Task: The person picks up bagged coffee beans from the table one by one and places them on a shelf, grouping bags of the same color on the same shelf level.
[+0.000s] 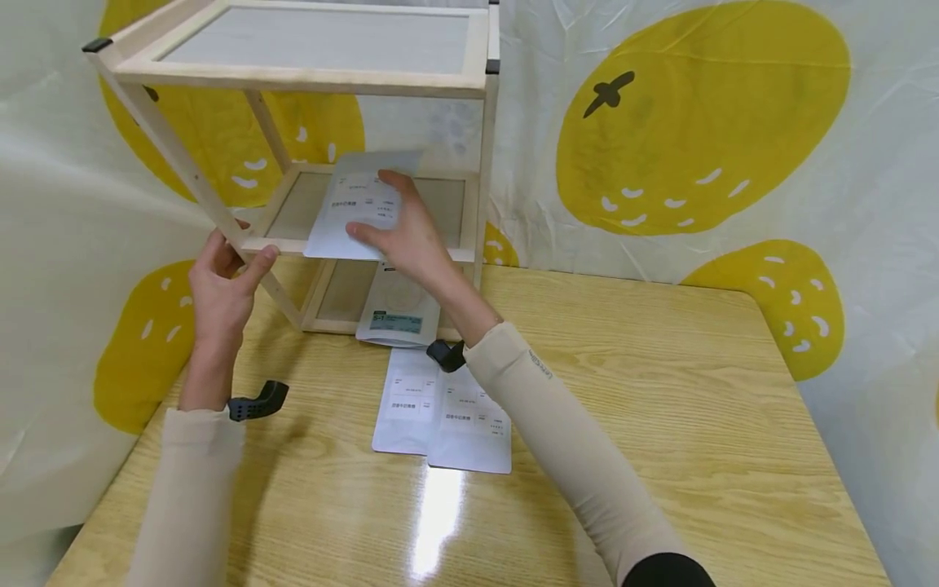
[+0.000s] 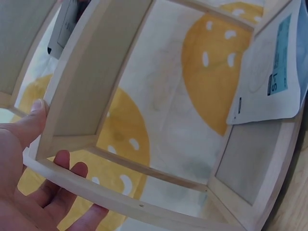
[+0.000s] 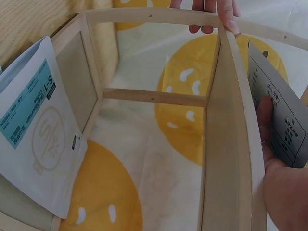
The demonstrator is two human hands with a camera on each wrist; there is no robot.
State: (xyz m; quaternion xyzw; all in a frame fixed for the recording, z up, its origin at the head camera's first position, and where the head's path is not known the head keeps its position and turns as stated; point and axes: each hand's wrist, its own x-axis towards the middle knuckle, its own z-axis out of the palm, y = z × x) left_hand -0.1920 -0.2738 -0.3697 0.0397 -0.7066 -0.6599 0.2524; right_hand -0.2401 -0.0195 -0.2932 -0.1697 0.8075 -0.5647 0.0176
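Observation:
My left hand (image 1: 223,297) grips the front left corner of a light wooden shelf rack (image 1: 367,82); its thumb lies over the middle tier's edge and the fingers reach round the post. Over that middle tier, my right hand (image 1: 411,232) holds a flat white pouch (image 1: 345,216) with printed text. Thumb and index finger lie on its upper face, while in the right wrist view other fingers (image 3: 264,118) show beneath it. On the bottom tier a white pouch with a teal label (image 1: 396,322) leans out over the front edge.
Two more white pouches (image 1: 469,428) overlap on the wooden table (image 1: 660,424) in front of the rack. A pale cloth with yellow fruit prints (image 1: 697,122) hangs behind. The rack's top tier (image 1: 315,41) stands above both hands.

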